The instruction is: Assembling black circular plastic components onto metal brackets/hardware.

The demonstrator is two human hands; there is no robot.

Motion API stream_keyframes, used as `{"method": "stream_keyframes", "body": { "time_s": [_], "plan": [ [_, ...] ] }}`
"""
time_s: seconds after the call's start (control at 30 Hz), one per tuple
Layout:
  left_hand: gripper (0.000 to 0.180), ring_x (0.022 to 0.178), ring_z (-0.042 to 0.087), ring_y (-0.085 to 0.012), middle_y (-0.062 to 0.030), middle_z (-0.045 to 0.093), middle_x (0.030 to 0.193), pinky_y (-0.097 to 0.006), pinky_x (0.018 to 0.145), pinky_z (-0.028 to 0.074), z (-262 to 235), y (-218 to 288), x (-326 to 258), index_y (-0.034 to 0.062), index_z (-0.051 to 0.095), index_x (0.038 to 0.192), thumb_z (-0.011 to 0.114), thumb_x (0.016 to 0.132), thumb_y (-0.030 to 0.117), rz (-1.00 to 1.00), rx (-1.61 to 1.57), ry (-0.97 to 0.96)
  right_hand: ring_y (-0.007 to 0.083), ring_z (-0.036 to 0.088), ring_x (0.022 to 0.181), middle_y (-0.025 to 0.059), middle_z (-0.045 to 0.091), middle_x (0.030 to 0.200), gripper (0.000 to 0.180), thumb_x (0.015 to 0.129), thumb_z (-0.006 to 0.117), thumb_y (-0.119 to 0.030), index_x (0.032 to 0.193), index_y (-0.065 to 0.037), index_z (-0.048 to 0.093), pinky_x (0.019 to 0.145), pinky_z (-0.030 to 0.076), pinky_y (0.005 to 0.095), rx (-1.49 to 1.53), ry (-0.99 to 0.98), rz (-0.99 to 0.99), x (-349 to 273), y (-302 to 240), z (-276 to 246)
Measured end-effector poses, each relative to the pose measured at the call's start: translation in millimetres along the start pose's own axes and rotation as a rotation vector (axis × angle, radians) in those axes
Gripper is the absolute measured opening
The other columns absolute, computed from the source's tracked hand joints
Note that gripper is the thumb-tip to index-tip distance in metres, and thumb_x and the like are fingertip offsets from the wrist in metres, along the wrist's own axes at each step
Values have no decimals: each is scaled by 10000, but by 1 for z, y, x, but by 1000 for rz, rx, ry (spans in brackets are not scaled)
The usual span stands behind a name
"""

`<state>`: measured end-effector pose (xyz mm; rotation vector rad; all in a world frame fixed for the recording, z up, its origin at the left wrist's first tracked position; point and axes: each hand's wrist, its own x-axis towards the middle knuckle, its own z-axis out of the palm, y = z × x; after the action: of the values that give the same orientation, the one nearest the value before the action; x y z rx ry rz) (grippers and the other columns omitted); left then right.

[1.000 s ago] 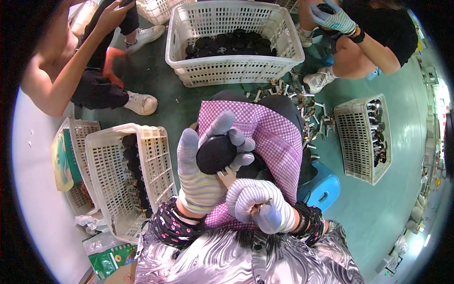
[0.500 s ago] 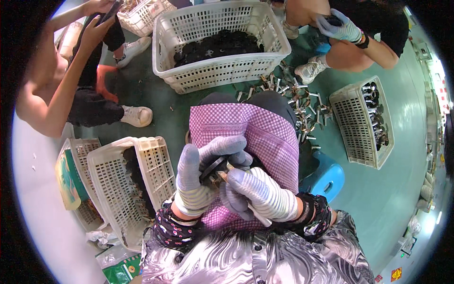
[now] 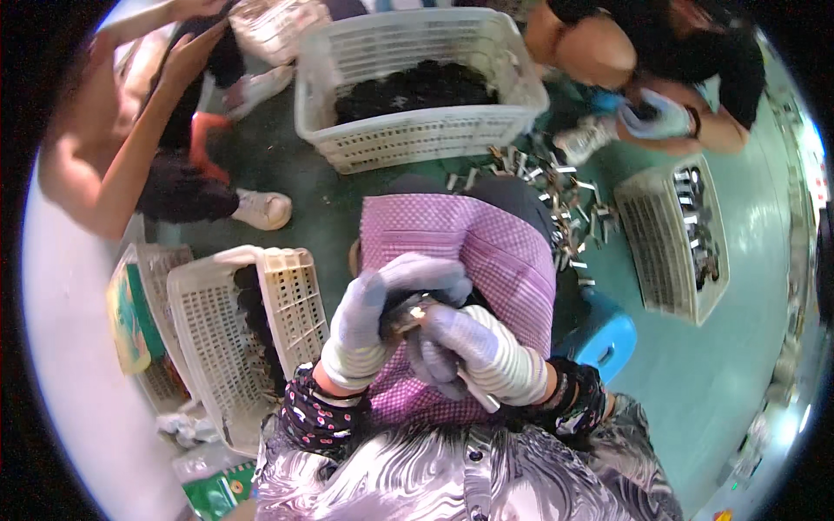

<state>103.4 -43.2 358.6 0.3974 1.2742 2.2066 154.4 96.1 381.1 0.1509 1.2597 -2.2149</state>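
Both of my hands wear pale knit gloves and meet over a purple checked cloth (image 3: 499, 247) spread on my lap. My left hand (image 3: 369, 321) wraps around a small dark part (image 3: 407, 314) with a shiny metal bit showing. My right hand (image 3: 486, 356) presses against the same part from the right, and a thin pale tool sticks out below its palm. Most of the part is hidden by the fingers.
A white basket (image 3: 230, 334) with dark parts stands at my left, a large one (image 3: 417, 139) ahead, and another (image 3: 665, 243) at the right. Loose metal pieces (image 3: 565, 208) litter the green floor. A blue stool (image 3: 604, 334) sits by my right knee. Two other people crouch nearby.
My left hand has lowered from an upright, spread pose and closed around the dark part. My right hand has come up against it. The view has tilted toward the floor ahead.
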Motion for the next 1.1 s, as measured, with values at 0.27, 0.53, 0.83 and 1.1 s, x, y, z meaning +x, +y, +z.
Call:
{"method": "stream_keyframes", "body": {
  "time_s": [0.27,0.53,0.83,1.1],
  "plan": [
    [480,1082,514,-218,-115,540,1179,-330,942,380,-11,-1,-6,-7,421,1278,520,889,257,-69,-28,68,199,578,707,158,586,897,545,877,449,-518,809,8,576,470,472,224,-425,453,-781,10,-10,-2],
    [250,779,606,-314,-138,620,836,-370,654,483,-31,12,-25,120,596,1003,634,759,157,398,869,-76,356,504,1046,174,533,1145,370,780,603,-313,1076,-92,586,887,393,450,-1118,-29,-560,27,-20,5],
    [365,926,616,-238,-146,624,1026,-312,822,479,-220,-8,-134,0,565,1064,681,720,42,345,961,1009,338,486,1138,205,466,1264,406,874,507,-267,1224,-61,504,968,373,411,-1474,1,-703,50,-29,17],
    [424,1049,542,-314,-114,561,1165,-389,909,442,-305,-99,-257,171,619,1061,536,708,-50,-685,1408,712,289,474,1146,185,465,1271,421,937,412,-340,1183,-14,515,959,379,389,-1394,171,-638,58,-34,-4]
  ]
}}
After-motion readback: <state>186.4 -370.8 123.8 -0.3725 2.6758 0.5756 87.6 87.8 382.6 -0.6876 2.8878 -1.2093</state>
